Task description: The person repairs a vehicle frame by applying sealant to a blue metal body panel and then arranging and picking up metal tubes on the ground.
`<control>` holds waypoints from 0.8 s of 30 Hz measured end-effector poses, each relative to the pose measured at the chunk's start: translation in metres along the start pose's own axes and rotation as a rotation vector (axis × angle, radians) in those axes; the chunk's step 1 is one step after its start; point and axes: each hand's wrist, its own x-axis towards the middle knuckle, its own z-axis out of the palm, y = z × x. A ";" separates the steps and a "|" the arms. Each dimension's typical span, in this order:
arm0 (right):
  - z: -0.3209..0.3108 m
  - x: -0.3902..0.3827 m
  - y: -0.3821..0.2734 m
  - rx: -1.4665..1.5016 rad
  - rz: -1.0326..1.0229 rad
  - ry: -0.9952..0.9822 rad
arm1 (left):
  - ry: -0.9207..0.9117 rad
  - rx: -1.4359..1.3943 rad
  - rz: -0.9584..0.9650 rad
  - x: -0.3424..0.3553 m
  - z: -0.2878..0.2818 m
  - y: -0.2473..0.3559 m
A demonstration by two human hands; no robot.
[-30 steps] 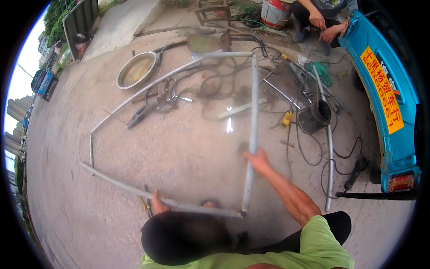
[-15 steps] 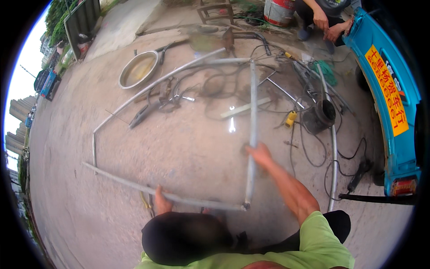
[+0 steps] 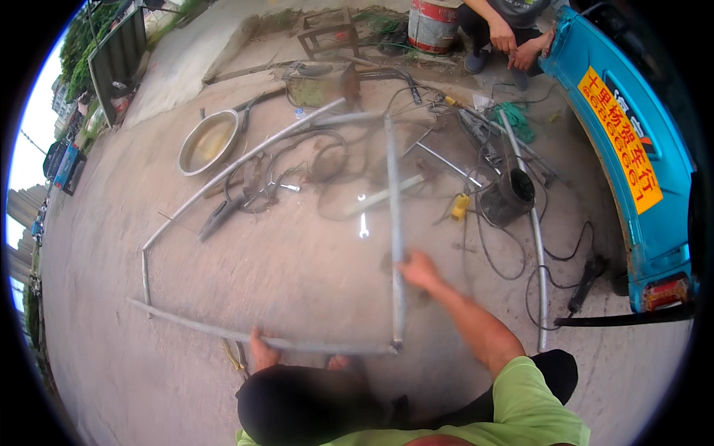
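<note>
A bent frame of grey metal tubes [image 3: 396, 201] spans the ground in front of me. My right hand [image 3: 418, 271] is closed around its right-hand tube, above the near corner. My left hand [image 3: 264, 351] grips the near tube [image 3: 193, 322], partly hidden behind that tube and my dark-clad knee. Beside the left hand lie pliers [image 3: 234, 357] with yellowish handles, partly covered. A double-ended wrench [image 3: 363, 217] rests on the ground left of the right-hand tube, near a pale flat bar [image 3: 372, 199].
A metal basin [image 3: 186, 160] stands at the far left. Cables, a black bucket [image 3: 508, 198], a long loose tube [image 3: 537, 253] and a black power tool [image 3: 587, 284] lie to the right. Beyond is a blue vehicle [image 3: 595, 141]. Another person's hands [image 3: 513, 46] show at the far right.
The whole view has shifted, so things on the ground appear farther left and lower. Both my hands keep hold of the tubes, which show little movement of their own.
</note>
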 end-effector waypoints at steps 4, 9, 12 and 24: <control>0.012 0.004 0.010 0.006 0.004 0.045 | -0.057 0.031 -0.002 0.009 -0.007 0.000; 0.016 0.001 0.015 0.058 0.011 0.065 | -0.050 0.054 0.002 0.009 -0.006 -0.001; 0.015 -0.006 0.010 0.093 0.019 0.057 | -0.068 0.053 0.014 0.028 -0.021 0.000; 0.016 -0.015 0.012 0.126 0.008 0.106 | -0.085 0.199 0.135 0.020 -0.014 -0.008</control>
